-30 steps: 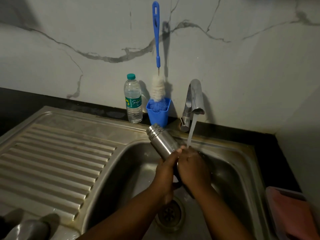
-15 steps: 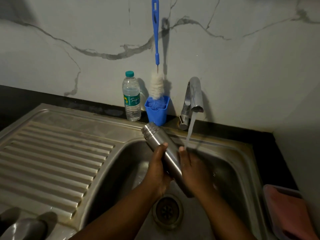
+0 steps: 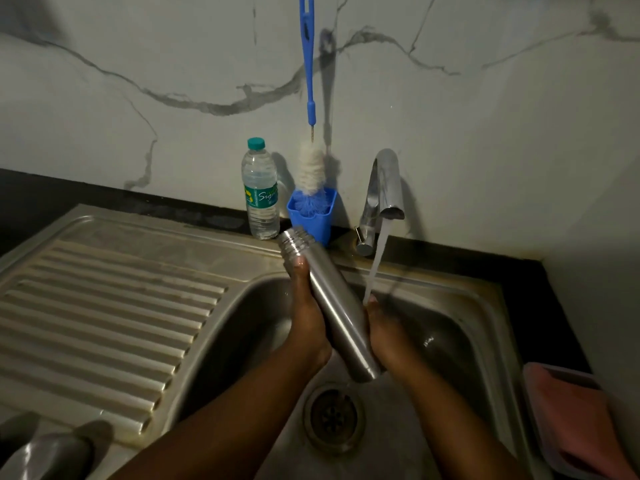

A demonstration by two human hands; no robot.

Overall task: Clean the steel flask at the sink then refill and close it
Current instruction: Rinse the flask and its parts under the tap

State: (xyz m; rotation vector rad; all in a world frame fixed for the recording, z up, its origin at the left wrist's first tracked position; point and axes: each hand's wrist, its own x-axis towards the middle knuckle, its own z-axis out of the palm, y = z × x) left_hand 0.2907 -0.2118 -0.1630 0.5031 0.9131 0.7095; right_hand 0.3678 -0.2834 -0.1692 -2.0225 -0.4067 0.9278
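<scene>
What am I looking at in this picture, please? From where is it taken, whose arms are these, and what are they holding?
There is no machine here. A person wears a camera on the head, and it looks forward and down, so you see their own two arms from above.

They stand at a steel sink with a ribbed draining board on its left. The tap is running. Between the palms is a steel flask, tilted, its threaded neck pointing up and away, with no lid on it. The left hand and the right hand press it from both sides with fairly straight fingers; neither has a closed grip. The water falls on the right fingertips.

Against the wall stand a plastic bottle and a blue cup holding a long brush. At the far right lies a pink cloth.
</scene>
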